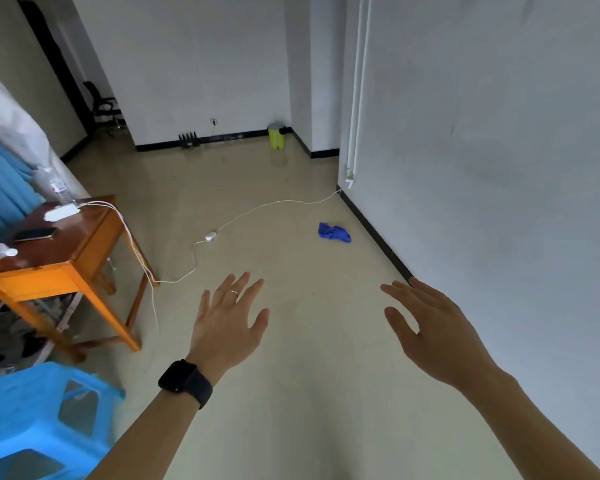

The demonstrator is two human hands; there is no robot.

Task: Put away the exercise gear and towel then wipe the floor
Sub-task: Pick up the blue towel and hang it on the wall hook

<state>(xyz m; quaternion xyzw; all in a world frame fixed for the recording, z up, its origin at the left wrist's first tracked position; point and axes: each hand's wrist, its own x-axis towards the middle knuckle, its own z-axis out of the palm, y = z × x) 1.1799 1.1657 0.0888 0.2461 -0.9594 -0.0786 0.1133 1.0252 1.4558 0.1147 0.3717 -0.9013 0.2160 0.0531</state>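
Both hands empty, fingers spread: blue cloth point(334, 232) lies crumpled on floor point(291, 375) near right-wall baseboard, well ahead of right hand point(433, 332), nearer it than left hand point(227, 322).

Left hand point(227, 322): plain silver band ring point(234, 292) on one of the fingers point(238, 284); black smartwatch point(184, 382) with dark strap at the wrist. Right hand point(437, 332): nothing worn. Both forearms bare, no sleeves.
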